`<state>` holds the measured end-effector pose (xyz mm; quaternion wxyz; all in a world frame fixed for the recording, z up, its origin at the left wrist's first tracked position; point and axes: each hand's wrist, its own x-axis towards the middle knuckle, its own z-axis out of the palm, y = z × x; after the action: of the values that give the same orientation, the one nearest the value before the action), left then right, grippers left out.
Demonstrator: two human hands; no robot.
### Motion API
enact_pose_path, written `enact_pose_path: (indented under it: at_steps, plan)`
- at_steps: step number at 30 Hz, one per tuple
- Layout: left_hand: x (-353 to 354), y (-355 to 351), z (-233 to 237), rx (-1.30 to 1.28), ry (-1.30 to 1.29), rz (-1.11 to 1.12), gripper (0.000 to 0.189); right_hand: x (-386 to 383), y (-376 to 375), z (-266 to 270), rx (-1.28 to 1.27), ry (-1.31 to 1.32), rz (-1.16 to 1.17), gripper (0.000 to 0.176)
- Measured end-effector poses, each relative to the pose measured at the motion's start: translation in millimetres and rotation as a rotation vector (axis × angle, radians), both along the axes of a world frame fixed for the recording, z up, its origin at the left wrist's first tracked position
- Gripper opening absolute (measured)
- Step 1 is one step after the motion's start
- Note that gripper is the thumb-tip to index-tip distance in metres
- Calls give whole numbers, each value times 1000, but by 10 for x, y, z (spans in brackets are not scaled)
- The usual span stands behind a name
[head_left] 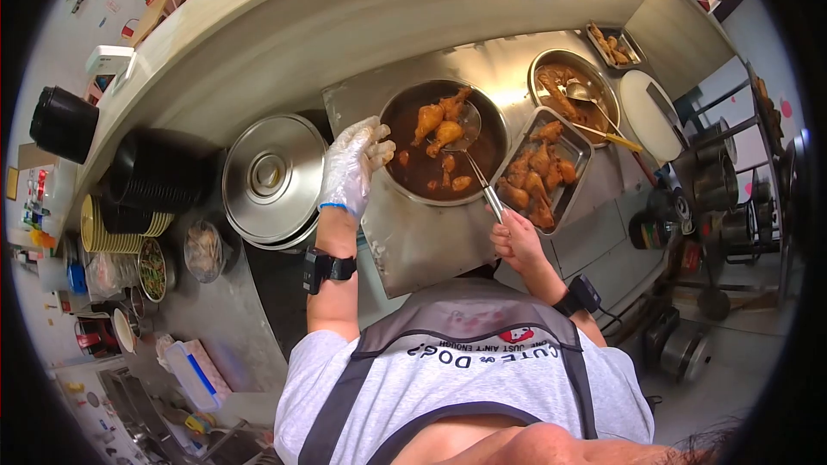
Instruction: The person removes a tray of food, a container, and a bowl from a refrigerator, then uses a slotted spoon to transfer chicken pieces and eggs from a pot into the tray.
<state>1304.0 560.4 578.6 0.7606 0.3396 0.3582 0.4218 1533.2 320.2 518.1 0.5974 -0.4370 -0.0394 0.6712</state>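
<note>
**Ladle loaded over the sauce pan, gloved hand at the rim**

- Right hand (pixel 515 239): bare, closed around the very end of the ladle (pixel 477 169) handle. The handle runs forward and slightly left from the hand, and the bowl sits over the middle of the round pan (pixel 412 174) of brown sauce.
- My read is that gripping the far end puts the bare hand clear of the sauce and gives it reach.
- Drumsticks (pixel 446 132): a few pieces lie in or against the ladle bowl, well ahead of the right hand and just right of the left hand's fingertips. More pieces lie half sunk in the sauce around them.
- Left hand (pixel 351 165): in a clear glove, fingers loosely bent and a little apart, holding nothing. It sits at the pan's left rim. I can't tell whether it touches the rim.
- The glove is likely there because this hand handles the food, while the other only touches the tool.
- Tray (pixel 586 148): holds more drumsticks. It is just ahead and right of the right hand and butts against the pan, probably for a short reach from the ladle.
- A big steel lid (pixel 251 207) lies just left of the gloved hand.
</note>
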Motion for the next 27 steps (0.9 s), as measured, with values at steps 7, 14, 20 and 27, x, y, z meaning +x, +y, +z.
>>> enact_pose_path:
  at_steps: [7, 14, 20, 27]
  plan:
    - [68, -107, 66, 47, 18, 14, 42, 62, -183, -160, -14, 20, 10, 24]
    - [77, -408, 192, 65, 64, 88, 42, 251, -232, -168, -47, 101, 58, 25]
    - [252, -623, 417, 56, 54, 121, 34, 484, -432, 30, 68, 179, 67, 28]
    - [503, -798, 518, 62, 55, 74, 32, 1097, -1069, 399, 149, 117, 49, 28]
